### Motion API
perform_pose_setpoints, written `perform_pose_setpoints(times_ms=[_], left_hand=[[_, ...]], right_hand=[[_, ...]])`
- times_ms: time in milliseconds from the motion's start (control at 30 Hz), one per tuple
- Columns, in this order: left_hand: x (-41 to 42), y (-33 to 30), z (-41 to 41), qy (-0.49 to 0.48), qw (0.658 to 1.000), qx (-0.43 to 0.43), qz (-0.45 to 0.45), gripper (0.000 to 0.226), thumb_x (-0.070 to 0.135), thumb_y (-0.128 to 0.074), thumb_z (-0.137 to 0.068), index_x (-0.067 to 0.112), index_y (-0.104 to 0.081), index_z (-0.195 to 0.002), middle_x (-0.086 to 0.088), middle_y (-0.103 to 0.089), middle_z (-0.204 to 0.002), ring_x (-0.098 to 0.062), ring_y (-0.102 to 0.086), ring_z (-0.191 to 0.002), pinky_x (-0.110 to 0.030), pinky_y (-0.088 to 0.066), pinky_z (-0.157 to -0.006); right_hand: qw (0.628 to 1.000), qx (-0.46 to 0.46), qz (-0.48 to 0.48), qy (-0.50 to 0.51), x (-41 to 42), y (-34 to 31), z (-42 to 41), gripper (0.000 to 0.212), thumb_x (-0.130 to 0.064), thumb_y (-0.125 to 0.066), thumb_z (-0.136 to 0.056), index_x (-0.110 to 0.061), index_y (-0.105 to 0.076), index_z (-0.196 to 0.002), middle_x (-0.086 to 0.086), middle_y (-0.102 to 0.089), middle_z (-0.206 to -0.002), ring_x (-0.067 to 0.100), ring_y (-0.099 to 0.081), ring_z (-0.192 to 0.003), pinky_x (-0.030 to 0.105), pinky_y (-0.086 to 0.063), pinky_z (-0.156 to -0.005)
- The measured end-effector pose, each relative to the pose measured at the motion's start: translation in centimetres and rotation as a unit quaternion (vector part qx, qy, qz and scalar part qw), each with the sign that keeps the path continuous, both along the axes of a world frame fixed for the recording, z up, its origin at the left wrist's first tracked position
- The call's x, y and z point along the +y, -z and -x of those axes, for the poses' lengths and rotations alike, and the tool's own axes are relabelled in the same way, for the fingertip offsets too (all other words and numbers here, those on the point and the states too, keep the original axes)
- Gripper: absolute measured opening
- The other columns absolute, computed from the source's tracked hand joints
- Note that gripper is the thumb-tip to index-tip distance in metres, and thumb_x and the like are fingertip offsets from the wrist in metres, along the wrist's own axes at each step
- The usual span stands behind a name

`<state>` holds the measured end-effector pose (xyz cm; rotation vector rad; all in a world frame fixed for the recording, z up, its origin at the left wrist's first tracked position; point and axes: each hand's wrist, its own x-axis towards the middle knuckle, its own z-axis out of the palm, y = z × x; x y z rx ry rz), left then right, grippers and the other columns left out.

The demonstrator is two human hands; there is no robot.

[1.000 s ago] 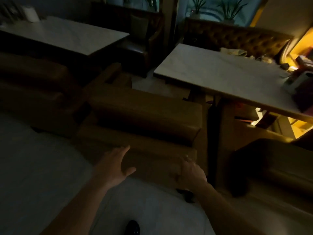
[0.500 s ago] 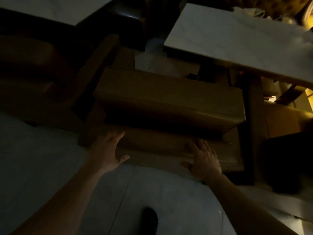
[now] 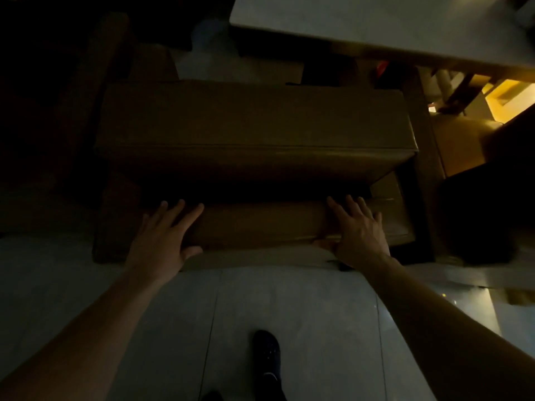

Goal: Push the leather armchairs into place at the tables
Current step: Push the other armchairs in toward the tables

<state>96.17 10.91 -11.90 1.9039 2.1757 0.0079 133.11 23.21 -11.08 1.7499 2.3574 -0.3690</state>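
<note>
Your left hand (image 3: 162, 237) and right hand (image 3: 357, 231) lie flat, fingers spread, on the top edge of the brown leather armchair (image 3: 254, 134) backrest. You see it from above in dim light. Its far side sits just under the pale marble table (image 3: 376, 21). Your dark shoe (image 3: 266, 354) stands on the grey tiled floor (image 3: 318, 328) between your forearms.

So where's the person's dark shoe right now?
In the head view, the dark shoe is at bottom centre on the pale tiled floor, between the two forearms and just behind the brown leather armchair.
</note>
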Motion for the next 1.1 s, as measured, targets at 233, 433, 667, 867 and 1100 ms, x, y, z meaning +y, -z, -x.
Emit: perform_pose_setpoints(times_ms=[233, 433, 667, 867, 1100], left_hand=[[0.0, 0.2, 1.0, 0.025, 1.000, -0.009, 0.008, 0.080, 0.054, -0.057, -0.087, 0.042, -0.014, -0.153, -0.004, -0.022, -0.162, -0.035, -0.013, -0.148, -0.059, -0.022, -0.116], [0.3, 0.2, 0.8, 0.035, 0.999, -0.021, -0.008, 0.080, 0.053, -0.060, -0.086, 0.040, -0.017, -0.153, -0.006, -0.025, -0.161, -0.037, -0.016, -0.147, -0.060, -0.024, -0.114], [-0.8, 0.2, 2.6, 0.040, 0.999, -0.036, -0.009, 0.083, 0.049, -0.065, -0.085, 0.041, -0.019, -0.153, -0.005, -0.025, -0.161, -0.036, -0.015, -0.148, -0.061, -0.022, -0.115], [-3.1, 0.0, 5.7, 0.039, 0.999, -0.031, 0.005, 0.082, 0.045, -0.064, -0.087, 0.043, -0.015, -0.153, -0.002, -0.018, -0.163, -0.033, -0.008, -0.149, -0.056, -0.013, -0.119], [-3.7, -0.1, 7.0, 0.049, 0.998, -0.036, 0.017, 0.084, 0.043, -0.067, -0.086, 0.042, -0.017, -0.153, -0.002, -0.019, -0.163, -0.033, -0.009, -0.149, -0.056, -0.012, -0.119]], right_hand=[[0.999, -0.017, -0.031, -0.012, -1.4, 0.2, 0.7, 0.102, -0.079, -0.053, -0.078, -0.031, -0.011, -0.158, 0.013, -0.018, -0.163, 0.039, -0.012, -0.150, 0.065, -0.022, -0.114], [0.999, -0.044, -0.023, -0.006, -1.1, -0.6, 1.1, 0.100, -0.076, -0.052, -0.080, -0.027, -0.012, -0.157, 0.014, -0.019, -0.162, 0.040, -0.012, -0.149, 0.063, -0.025, -0.114], [0.999, -0.042, -0.020, 0.008, -3.6, -0.5, 2.5, 0.098, -0.078, -0.045, -0.082, -0.027, -0.011, -0.158, 0.016, -0.016, -0.164, 0.040, -0.010, -0.150, 0.064, -0.024, -0.114], [0.998, -0.060, -0.034, 0.014, -8.1, -0.5, 5.5, 0.098, -0.081, -0.039, -0.083, -0.026, -0.008, -0.157, 0.017, -0.017, -0.163, 0.041, -0.013, -0.150, 0.061, -0.026, -0.115], [0.997, -0.075, -0.008, 0.029, -9.7, -0.8, 6.9, 0.099, -0.079, -0.042, -0.083, -0.026, -0.004, -0.157, 0.017, -0.010, -0.164, 0.041, -0.009, -0.150, 0.062, -0.025, -0.116]])
